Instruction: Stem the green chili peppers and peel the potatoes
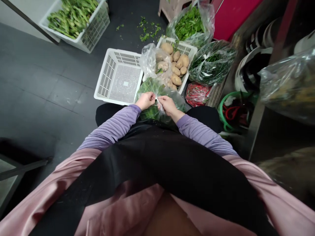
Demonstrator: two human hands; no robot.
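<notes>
Your left hand (146,100) and right hand (167,105) both pinch the gathered neck of the greens bag (149,86), right in front of your lap between your knees. Just beyond it, the potato basket (190,49) crowds the way, with a clear bag (149,62) (crumpled and shiny) over its left side. The white basket (104,77) is to the left; the chilli bag (197,94) and green basket (222,114) are to the right. Farther out lie the dark greens bag (209,67), the leafy bag (190,24), scattered leaves (149,30) and a crate (94,32) of green stems (73,16).
</notes>
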